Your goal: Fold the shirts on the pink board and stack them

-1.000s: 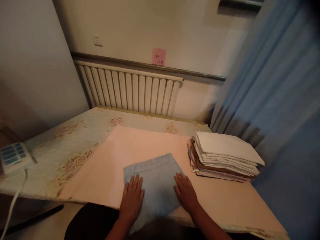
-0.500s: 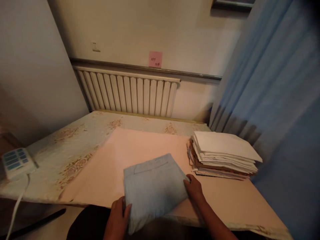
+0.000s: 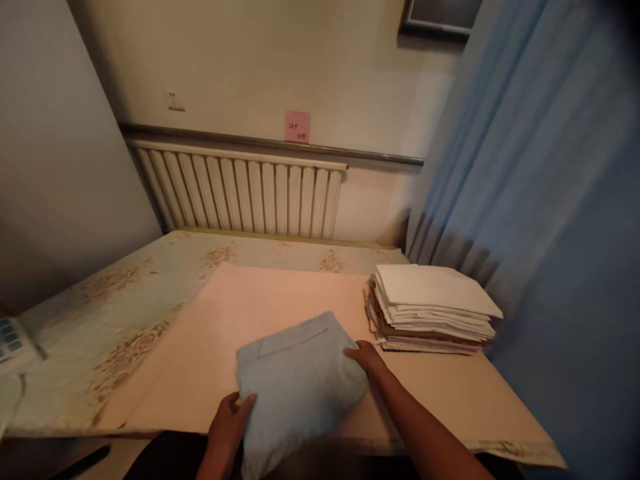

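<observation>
A folded light-blue garment [image 3: 295, 383] lies at the near edge of the table, on a pink sheet [image 3: 235, 333]. My left hand [image 3: 227, 420] grips its near left edge, thumb on top and fingers under the cloth. My right hand [image 3: 367, 359] holds its right edge, fingers curled around the fold. The garment's near corner hangs slightly over the table edge.
A stack of folded white and brown cloths [image 3: 430, 307] sits to the right on the sheet. A floral tablecloth [image 3: 115, 313] covers the table. A radiator [image 3: 235, 190] lines the back wall, a blue curtain [image 3: 540, 200] hangs at right, and a white keypad device [image 3: 10, 337] sits far left.
My hands went from lying flat on top of the blue garment to gripping its left and right edges. The camera view shifted to the right.
</observation>
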Available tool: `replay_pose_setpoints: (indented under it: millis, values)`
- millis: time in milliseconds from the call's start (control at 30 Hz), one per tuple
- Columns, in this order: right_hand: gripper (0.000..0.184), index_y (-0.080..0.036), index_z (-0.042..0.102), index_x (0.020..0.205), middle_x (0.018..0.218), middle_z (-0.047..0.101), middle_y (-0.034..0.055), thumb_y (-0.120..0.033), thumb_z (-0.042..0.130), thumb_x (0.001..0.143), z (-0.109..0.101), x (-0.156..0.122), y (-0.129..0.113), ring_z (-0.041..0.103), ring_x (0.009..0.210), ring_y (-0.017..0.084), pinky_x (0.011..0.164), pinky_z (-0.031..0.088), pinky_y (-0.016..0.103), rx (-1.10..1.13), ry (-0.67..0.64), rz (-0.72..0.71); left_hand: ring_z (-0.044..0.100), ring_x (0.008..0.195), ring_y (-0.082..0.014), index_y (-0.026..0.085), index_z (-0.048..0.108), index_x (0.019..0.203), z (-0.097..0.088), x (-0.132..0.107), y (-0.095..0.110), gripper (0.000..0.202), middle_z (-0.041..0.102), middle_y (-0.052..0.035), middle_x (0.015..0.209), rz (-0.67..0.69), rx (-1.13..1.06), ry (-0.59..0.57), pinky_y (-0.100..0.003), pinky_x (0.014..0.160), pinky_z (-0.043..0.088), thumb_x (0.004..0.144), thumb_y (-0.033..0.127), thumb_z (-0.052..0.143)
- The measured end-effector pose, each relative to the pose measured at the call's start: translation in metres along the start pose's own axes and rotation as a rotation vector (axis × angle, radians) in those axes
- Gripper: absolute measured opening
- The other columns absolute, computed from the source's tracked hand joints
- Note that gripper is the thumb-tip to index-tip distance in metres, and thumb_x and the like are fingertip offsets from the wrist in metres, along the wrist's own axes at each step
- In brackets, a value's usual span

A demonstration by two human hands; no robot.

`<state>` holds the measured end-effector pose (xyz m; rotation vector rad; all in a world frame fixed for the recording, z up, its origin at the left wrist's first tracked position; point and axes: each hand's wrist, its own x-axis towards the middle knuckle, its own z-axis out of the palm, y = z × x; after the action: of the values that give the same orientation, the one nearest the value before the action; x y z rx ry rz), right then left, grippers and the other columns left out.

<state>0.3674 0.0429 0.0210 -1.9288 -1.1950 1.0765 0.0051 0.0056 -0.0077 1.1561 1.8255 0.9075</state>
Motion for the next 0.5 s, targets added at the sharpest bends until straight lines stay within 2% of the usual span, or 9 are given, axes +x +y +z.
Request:
replay_pose_setpoints:
  millis: [167,300,400,500]
  values:
    - [0.014,-0.015,0.066,0.07,0.058,0.062,-0.0023,-0.023,0.064,0.058,0.011,-0.003,-0.018,0.055,0.056,0.013,0.053,0.038,0.023,0.205,-0.075,-0.014,0.071,0.083,-0.0277,0.015,0.06,0.099,0.001,0.008,0.026,0.036,0.073,-0.0099,0.085,-0.119,-0.325,-0.254,-0.036,0.072,0.056,0.072,0.039,0.062]
    - [0.02,-0.015,0.066,0.076,0.059,0.061,-0.0047,-0.021,0.064,0.056,0.002,-0.006,-0.046,0.048,0.051,0.009,0.051,0.035,0.02,0.34,-0.114,-0.098,0.071,0.083,-0.0261,0.02,0.059,0.11,-0.011,0.016,0.058,0.043,0.074,-0.0056,0.09,-0.086,-0.449,-0.322,-0.035,0.07,0.056,0.07,0.037,0.066]
    - [0.029,-0.016,0.067,0.084,0.063,0.064,-0.0045,-0.024,0.067,0.056,-0.026,-0.005,-0.073,0.05,0.053,0.01,0.053,0.037,0.021,0.416,-0.131,-0.175,0.07,0.086,-0.0265,0.024,0.057,0.119,-0.023,0.017,0.102,0.058,0.074,-0.0028,0.095,-0.049,-0.508,-0.391,-0.035,0.071,0.056,0.065,0.04,0.071]
    - [0.037,-0.017,0.067,0.09,0.068,0.066,-0.0033,-0.031,0.071,0.056,-0.078,-0.003,-0.1,0.054,0.057,0.011,0.056,0.041,0.022,0.469,-0.139,-0.24,0.069,0.079,-0.0288,0.022,0.058,0.121,-0.024,0.012,0.161,0.067,0.074,-0.0051,0.095,0.018,-0.467,-0.41,-0.037,0.062,0.055,0.061,0.051,0.071]
